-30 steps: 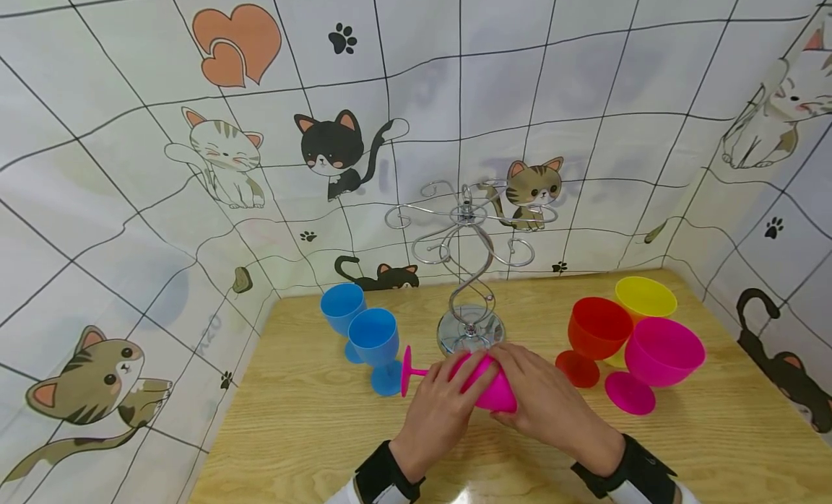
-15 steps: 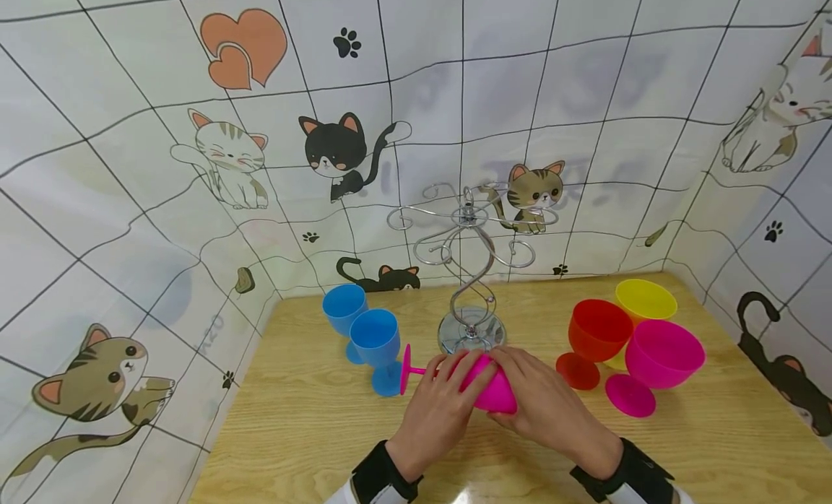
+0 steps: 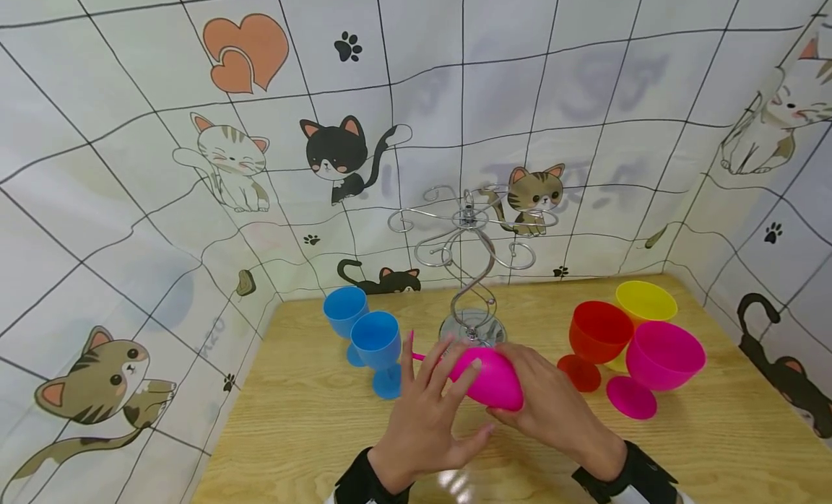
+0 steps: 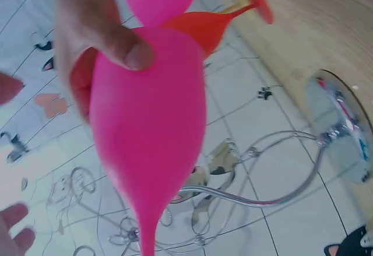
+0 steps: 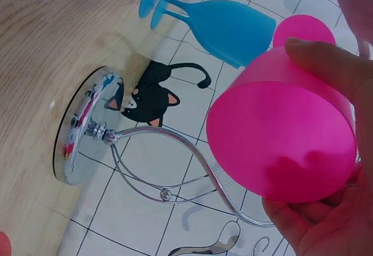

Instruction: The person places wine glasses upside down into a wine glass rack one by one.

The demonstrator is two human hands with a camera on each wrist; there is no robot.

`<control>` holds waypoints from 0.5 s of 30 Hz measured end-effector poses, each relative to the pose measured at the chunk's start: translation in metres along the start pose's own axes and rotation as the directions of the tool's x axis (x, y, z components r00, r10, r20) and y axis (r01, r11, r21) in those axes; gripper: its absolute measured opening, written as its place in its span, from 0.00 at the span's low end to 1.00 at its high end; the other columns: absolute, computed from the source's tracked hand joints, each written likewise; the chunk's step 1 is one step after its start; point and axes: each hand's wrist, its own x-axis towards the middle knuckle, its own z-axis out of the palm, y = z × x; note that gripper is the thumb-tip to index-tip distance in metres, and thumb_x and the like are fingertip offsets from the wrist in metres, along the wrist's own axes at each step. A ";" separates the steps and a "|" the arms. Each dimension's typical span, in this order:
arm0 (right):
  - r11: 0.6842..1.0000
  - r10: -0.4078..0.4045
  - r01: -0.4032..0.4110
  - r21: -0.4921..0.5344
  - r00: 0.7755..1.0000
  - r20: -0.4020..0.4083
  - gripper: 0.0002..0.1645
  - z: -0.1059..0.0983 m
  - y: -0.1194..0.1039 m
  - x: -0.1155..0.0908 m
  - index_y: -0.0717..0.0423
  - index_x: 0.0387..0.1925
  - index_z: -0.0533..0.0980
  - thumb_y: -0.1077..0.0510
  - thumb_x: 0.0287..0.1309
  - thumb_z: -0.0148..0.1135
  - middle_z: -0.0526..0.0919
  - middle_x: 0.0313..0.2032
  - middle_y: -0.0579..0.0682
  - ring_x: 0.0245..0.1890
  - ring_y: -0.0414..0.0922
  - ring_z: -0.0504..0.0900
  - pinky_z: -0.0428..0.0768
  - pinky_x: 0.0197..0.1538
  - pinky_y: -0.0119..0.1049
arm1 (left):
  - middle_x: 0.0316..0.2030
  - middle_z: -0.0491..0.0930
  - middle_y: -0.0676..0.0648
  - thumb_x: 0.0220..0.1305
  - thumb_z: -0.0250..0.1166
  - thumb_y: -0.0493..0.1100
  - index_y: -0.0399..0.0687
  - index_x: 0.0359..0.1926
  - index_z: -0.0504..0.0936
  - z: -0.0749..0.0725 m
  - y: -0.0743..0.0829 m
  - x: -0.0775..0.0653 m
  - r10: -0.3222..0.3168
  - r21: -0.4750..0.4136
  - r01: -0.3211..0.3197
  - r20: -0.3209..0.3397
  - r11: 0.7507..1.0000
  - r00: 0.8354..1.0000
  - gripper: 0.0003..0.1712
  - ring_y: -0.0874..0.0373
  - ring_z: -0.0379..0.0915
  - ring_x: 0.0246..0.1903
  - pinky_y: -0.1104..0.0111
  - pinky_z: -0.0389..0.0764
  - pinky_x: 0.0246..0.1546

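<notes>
A white wall covering with grid lines and cartoon cats rises behind a wood-grained desk. Toward the back of the desk stands a curled metal stand on a round mirrored base. In front of it the two hands work near each other: the right hand is clamped on the bowl of a pink goblet, thumb on one side and fingers on the other, near the rim; the left hand has its fingers spread and straight, just beside the bowl and stem. The goblet lies sideways between the hands, mouth toward the right palm, stem pointing past the left fingers, which partly hide it in the head view. To the right stand a second pink goblet, a red goblet and a yellow goblet; to the left, two blue goblets. Smallest is the held goblet's round foot.
</notes>
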 end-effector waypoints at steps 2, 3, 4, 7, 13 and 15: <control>0.999 0.023 -0.023 0.042 1.000 -0.012 0.60 -0.001 -0.001 -0.001 0.53 0.64 0.66 0.47 0.25 0.87 0.78 0.57 0.51 0.51 0.49 0.81 0.87 0.44 0.45 | 0.67 0.66 0.36 0.62 0.57 0.66 0.42 0.66 0.66 -0.005 -0.002 0.004 -0.021 -0.062 0.015 -0.106 0.998 0.994 0.42 0.39 0.58 0.69 0.35 0.42 0.72; 0.997 0.036 -0.035 0.067 0.999 -0.015 0.60 -0.001 -0.001 -0.001 0.52 0.64 0.66 0.47 0.25 0.87 0.78 0.57 0.50 0.52 0.48 0.80 0.87 0.44 0.44 | 0.67 0.65 0.33 0.62 0.57 0.65 0.40 0.66 0.64 -0.007 -0.003 0.005 -0.038 -0.099 0.023 -0.153 0.995 0.987 0.43 0.38 0.57 0.70 0.37 0.40 0.73; 0.995 0.050 -0.048 0.087 0.999 -0.019 0.60 -0.001 -0.002 -0.002 0.51 0.64 0.66 0.47 0.26 0.87 0.78 0.57 0.49 0.52 0.47 0.80 0.87 0.43 0.43 | 0.67 0.64 0.32 0.63 0.58 0.65 0.37 0.67 0.63 -0.008 -0.004 0.007 -0.058 -0.137 0.031 -0.193 0.990 0.979 0.44 0.37 0.55 0.70 0.38 0.38 0.74; 0.987 0.086 -0.081 0.139 0.996 -0.031 0.60 0.000 -0.002 -0.004 0.50 0.65 0.65 0.47 0.28 0.86 0.78 0.58 0.48 0.52 0.46 0.79 0.87 0.41 0.41 | 0.69 0.56 0.28 0.61 0.61 0.64 0.33 0.68 0.58 -0.008 -0.008 0.007 -0.110 -0.230 0.046 -0.274 0.972 0.955 0.49 0.37 0.50 0.72 0.41 0.38 0.75; 0.974 0.139 -0.122 0.193 0.987 -0.077 0.59 0.007 -0.001 -0.010 0.52 0.65 0.66 0.46 0.29 0.86 0.78 0.57 0.47 0.51 0.44 0.79 0.86 0.39 0.37 | 0.73 0.44 0.26 0.59 0.65 0.65 0.27 0.70 0.49 -0.001 -0.011 -0.003 -0.237 -0.367 0.128 -0.270 0.922 0.933 0.58 0.35 0.40 0.75 0.50 0.54 0.75; 0.967 0.163 -0.142 0.213 0.983 -0.086 0.58 0.009 -0.001 -0.011 0.52 0.65 0.66 0.45 0.29 0.86 0.78 0.57 0.47 0.50 0.44 0.79 0.85 0.38 0.36 | 0.73 0.41 0.26 0.58 0.65 0.65 0.27 0.70 0.46 0.001 -0.013 -0.007 -0.305 -0.414 0.190 -0.231 0.890 0.924 0.60 0.35 0.38 0.75 0.50 0.58 0.73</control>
